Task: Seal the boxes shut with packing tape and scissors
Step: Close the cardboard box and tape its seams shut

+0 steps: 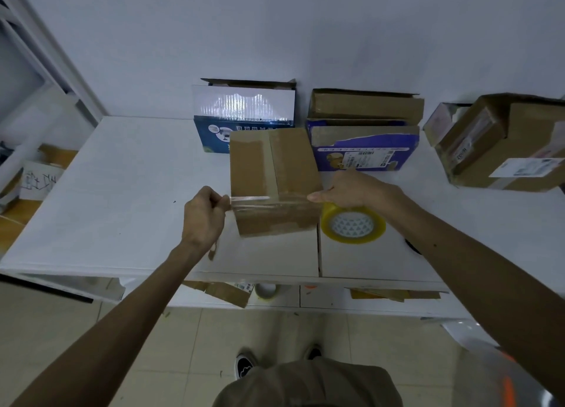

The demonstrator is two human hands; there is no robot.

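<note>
The white table [122, 177] carries the brown cardboard box [275, 168] I'm sealing, set mid-table in front of the other boxes [363, 149] along the wall. The yellow packing tape roll [353, 224] is just beside its right front corner. My right hand [351, 189] looks clasped over the roll's top, thumb out against the box edge. My left hand [203, 217] pinches the free end, so the tape strip [250, 199] spans the front top edge. I'd keep it taut and level, lower it onto the edge, then rub outward from the middle. No scissors visible.
</note>
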